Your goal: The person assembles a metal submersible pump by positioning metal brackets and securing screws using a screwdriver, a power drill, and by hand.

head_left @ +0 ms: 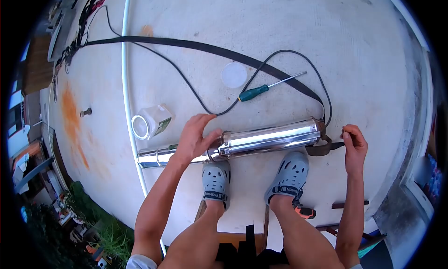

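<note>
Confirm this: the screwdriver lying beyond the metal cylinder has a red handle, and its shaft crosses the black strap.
No: the screwdriver has a green handle, as the head view shows. It does lie beyond the metal cylinder, its shaft crossing the black strap.

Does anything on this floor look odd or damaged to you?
Yes: orange stains mark the pale floor, mainly left of the white pipe, standing out from the surface around them. The cause isn't visible.
</note>
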The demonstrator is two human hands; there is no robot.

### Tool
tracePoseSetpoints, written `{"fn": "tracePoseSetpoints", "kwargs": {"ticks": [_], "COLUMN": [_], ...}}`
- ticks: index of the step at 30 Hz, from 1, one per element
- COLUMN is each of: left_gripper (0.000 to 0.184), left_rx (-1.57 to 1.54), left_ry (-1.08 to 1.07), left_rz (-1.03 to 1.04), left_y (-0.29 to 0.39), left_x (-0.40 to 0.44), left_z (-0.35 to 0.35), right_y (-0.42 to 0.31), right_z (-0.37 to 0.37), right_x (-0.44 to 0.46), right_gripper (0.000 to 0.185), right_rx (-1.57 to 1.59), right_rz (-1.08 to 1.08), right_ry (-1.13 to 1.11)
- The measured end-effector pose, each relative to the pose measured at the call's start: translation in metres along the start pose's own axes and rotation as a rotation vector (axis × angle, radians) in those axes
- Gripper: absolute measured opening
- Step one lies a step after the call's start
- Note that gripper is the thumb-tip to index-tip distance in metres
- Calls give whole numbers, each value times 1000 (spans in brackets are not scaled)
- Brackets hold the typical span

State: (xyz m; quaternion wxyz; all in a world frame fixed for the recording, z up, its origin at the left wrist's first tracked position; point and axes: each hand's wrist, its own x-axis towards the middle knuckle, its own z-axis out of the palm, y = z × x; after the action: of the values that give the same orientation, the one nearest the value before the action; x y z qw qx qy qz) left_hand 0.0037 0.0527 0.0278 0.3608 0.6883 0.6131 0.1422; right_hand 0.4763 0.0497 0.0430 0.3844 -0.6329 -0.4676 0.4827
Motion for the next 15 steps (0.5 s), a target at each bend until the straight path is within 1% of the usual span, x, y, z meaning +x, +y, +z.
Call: {"fn": "tracePoseSetpoints", "kwargs": {"ticks": [1,3,4,5,6,7,8,9,10,11,13,14,15], "left_gripper": [39,37,35,34,32,31,30,28,28,28,28,29,29], "left_rx": [-7,77,136,157,135,121,73,57,15,7,3,-3,-3], "left_ry": [-38,-67,-25,-4,6,-24,-70,-96,-149,-162,-224,-239,-238], "left_rz": [-123,-95,-39,35,51,-21,-35,10,-81,-64,-49,-102,-81], "left_y": [4,3,-6,-16,-24,-17,-4,2,16,22,31,39,39], "left_x": [10,23,25,27,31,36,41,42,42,40,33,32,29], "left_z": [-2,-1,3,12,20,24,24,27,28,32,31,31,33], "right_y": [7,37,54,60,62,67,76,92,101,110,129,142,142], "right_z": [-4,-18,-29,-35,-36,-45,-54,-63,-67,-73,-78,-80,-78], "right_x": [-9,-31,-48,-61,-74,-86,-103,-123,-139,-154,-188,-199,-197], "right_gripper": [14,12,12,13,14,14,15,13,11,11,10,11,11], "right_rx": [67,186,254,169,170,231,313,403,411,404,409,386,388], "right_rz": [51,101,130,166,230,283,323,365,403,400,545,588,574], "right_ry": [74,201,276,323,432,467,526,646,744,765,811,831,841]}}
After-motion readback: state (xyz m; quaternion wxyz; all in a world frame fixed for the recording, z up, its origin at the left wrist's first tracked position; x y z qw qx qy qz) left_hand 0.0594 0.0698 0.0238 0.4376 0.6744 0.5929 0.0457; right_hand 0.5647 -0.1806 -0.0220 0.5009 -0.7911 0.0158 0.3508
